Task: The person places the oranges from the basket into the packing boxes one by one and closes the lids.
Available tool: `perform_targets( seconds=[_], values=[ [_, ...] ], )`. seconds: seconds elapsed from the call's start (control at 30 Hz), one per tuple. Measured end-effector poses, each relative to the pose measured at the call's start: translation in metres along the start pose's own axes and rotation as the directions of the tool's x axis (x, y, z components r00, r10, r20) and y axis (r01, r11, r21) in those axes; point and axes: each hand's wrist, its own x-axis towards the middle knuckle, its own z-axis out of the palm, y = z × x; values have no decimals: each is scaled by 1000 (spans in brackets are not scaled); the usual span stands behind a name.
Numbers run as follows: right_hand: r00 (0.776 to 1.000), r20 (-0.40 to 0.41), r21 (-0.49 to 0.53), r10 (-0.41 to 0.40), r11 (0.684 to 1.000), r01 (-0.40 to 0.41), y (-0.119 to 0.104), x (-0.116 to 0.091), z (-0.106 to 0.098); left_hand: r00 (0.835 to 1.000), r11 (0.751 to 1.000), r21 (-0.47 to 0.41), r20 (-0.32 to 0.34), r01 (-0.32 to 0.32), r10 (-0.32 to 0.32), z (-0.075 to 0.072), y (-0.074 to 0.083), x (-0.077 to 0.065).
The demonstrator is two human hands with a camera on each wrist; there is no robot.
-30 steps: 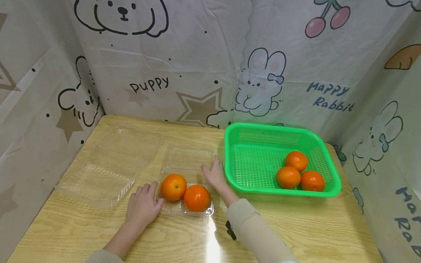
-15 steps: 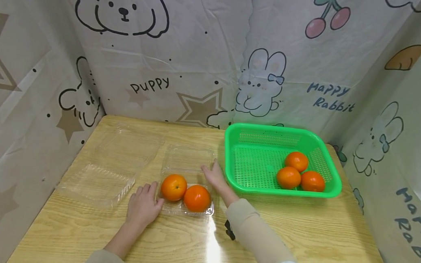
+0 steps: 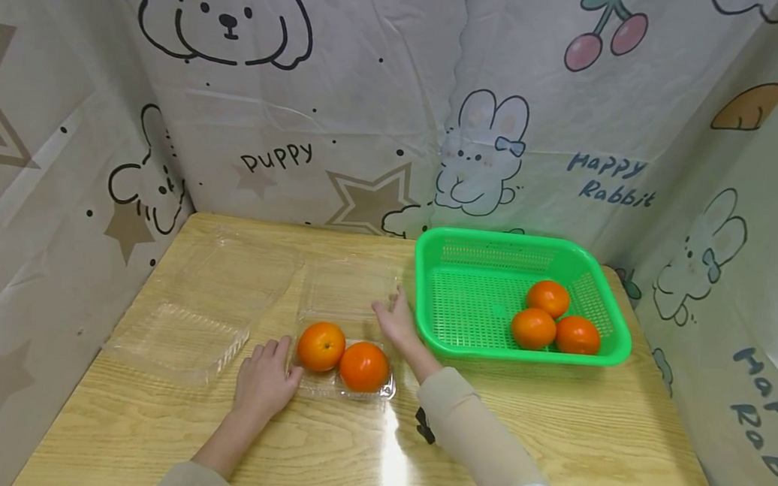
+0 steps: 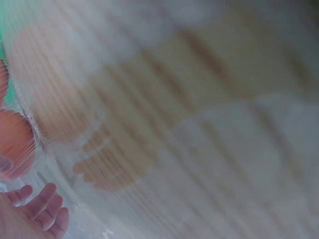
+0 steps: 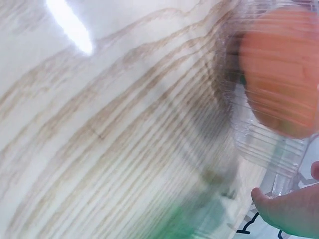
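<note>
In the head view, a small clear plastic clamshell box (image 3: 345, 392) lies on the table with its lid (image 3: 348, 289) hinged back away from the person. Two oranges, one on the left (image 3: 321, 347) and one on the right (image 3: 364, 367), sit side by side in its base. My left hand (image 3: 264, 379) rests at the box's left side, fingers relaxed and thumb right by the wall. At the lid's right edge is my right hand (image 3: 397, 325), its thumb and fingers spread apart. The right wrist view shows an orange (image 5: 281, 69) through ribbed clear plastic, near that hand.
A green basket (image 3: 517, 353) with three more oranges (image 3: 533, 328) stands at the back right, close to the right hand. Left of the small box lies a larger clear clamshell (image 3: 172, 341), opened out. Printed cloth (image 3: 370, 121) walls in the wooden table (image 3: 319, 464).
The small box's lid has shifted, its far edge now appearing higher in the head view. The right hand's fingers moved slightly at its edge. Left hand and oranges stay put.
</note>
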Motion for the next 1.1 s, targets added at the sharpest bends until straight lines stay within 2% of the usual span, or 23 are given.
perform_targets(
  seconds=[0.4,0.6,0.83,1.1],
  values=[
    [997,-75,72,-10,997,15,-14,0,0,1000,1000,-13,14,6,-6,-3,1,-1],
    [992,-111,172,-52,983,71,-23,0,-3,1000,1000,-20,20,8,-7,-2,0,0],
    [985,-150,177,-89,977,115,-33,-1,-7,999,999,-29,31,13,-12,-1,0,0],
    [974,-200,244,-110,957,158,-49,-10,-13,999,1000,-26,34,17,-16,-1,0,0]
  ],
)
